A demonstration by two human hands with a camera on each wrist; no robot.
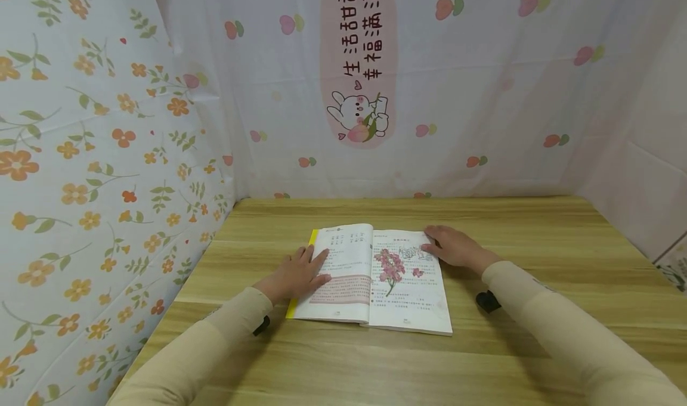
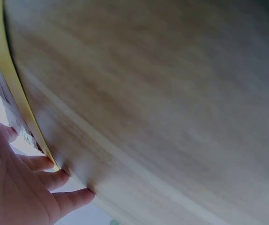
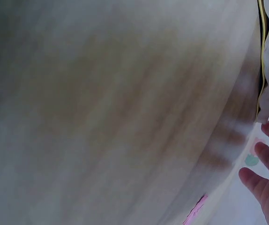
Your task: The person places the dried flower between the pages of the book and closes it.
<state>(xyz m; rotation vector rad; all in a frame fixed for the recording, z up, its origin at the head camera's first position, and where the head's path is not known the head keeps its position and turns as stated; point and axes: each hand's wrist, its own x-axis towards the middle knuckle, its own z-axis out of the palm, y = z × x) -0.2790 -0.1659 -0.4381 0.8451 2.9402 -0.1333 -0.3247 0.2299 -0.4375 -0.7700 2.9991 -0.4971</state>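
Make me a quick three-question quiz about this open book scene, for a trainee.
1. True or false: the left hand lies flat on the open book's left page.
2. Which part of the book does the right hand touch? A) the top of the right page B) the bottom of the left page C) the closed cover
3. Fill in: the picture printed on the right page shows a pink ____.

Key: 1 true; 2 A; 3 flower.
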